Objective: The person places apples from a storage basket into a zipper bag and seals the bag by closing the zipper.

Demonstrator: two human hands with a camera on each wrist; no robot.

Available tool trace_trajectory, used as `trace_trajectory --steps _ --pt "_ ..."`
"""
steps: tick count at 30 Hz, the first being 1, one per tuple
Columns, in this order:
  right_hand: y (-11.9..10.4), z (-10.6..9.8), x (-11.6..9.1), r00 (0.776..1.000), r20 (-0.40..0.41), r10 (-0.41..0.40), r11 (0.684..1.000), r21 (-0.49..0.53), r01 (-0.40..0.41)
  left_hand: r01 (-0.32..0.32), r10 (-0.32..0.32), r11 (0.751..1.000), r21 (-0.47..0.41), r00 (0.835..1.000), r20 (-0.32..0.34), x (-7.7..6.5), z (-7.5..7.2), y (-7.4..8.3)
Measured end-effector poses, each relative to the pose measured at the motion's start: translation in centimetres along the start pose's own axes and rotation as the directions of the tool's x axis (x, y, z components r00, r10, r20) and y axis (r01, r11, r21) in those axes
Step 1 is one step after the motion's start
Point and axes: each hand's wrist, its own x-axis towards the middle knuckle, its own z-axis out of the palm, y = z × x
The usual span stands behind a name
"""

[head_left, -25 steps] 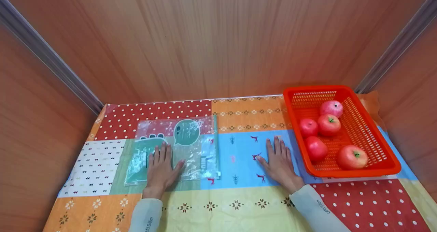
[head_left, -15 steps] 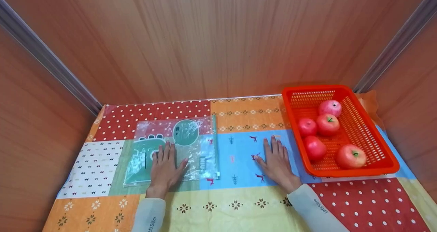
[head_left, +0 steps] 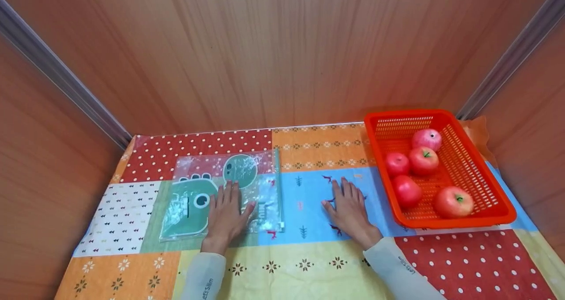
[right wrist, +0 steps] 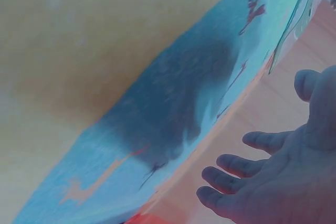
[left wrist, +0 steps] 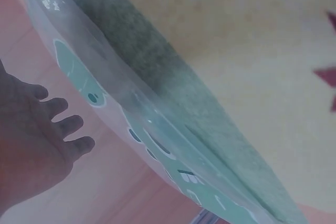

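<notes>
A clear zip bag (head_left: 187,216) with a green dinosaur print lies flat on the patchwork cloth, left of the middle, its slider edge facing right. Over its lower middle is my left hand (head_left: 226,216), palm down with fingers spread, hiding part of the print. In the left wrist view a gap shows between this left hand (left wrist: 37,135) and the bag (left wrist: 79,69). My right hand (head_left: 349,212) is spread above the blue patch, between bag and basket. The right wrist view shows that right hand (right wrist: 278,166) raised over its shadow, with nothing in it.
At the right stands a red-orange plastic basket (head_left: 479,176) holding several red apple-like and other round fruits, among them an apple (head_left: 453,202) near its front. A wood-grain panel (head_left: 282,57) rises behind the table, with more panels at both sides.
My left hand has slid right across the bag, uncovering the dinosaur's eye. My right hand has shifted slightly left, away from the basket. Bag and basket stay in place on the cloth.
</notes>
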Motion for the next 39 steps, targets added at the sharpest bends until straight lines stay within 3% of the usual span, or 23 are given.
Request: trace_trajectory --steps 12,39 --pt "-2.0 0.7 0.5 0.997 -0.062 -0.037 0.999 -0.002 0.037 -0.019 0.019 1.0 0.012 1.0 0.002 0.5 0.8 2.4" --pt "-4.8 1.8 0.7 1.0 -0.011 -0.02 1.0 0.019 0.02 -0.015 0.015 1.0 0.025 1.0 -0.011 1.1 2.2 6.5"
